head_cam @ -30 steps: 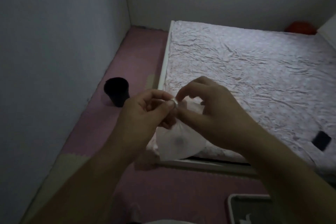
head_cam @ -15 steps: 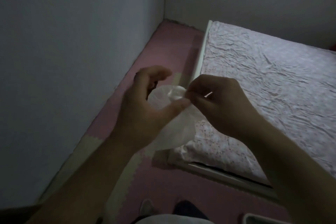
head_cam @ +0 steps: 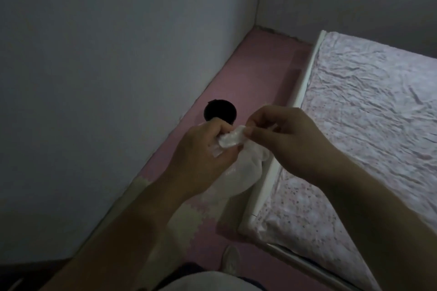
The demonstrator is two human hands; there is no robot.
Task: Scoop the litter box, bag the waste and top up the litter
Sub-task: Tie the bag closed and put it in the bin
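A small white translucent plastic bag [head_cam: 238, 172] hangs between my two hands at chest height, over the gap between wall and bed. My left hand [head_cam: 205, 151] grips the bag's gathered neck, fingers curled round it. My right hand [head_cam: 281, 134] pinches the bunched top of the bag between thumb and fingertips. What the bag holds is hidden. A black round bin [head_cam: 220, 112] stands on the floor just beyond my left hand, partly covered by it. No litter box or scoop shows in this view.
A bed [head_cam: 369, 111] with a wrinkled pink sheet and white frame fills the right side. A grey wall runs along the left. Pink and cream foam floor mats [head_cam: 260, 73] cover the narrow strip between them. My foot [head_cam: 230, 260] shows at the bottom.
The view has swung left and down, bringing the black bin back into sight. My hands have bunched the bag's top tighter, and the bag now hangs longer below them.
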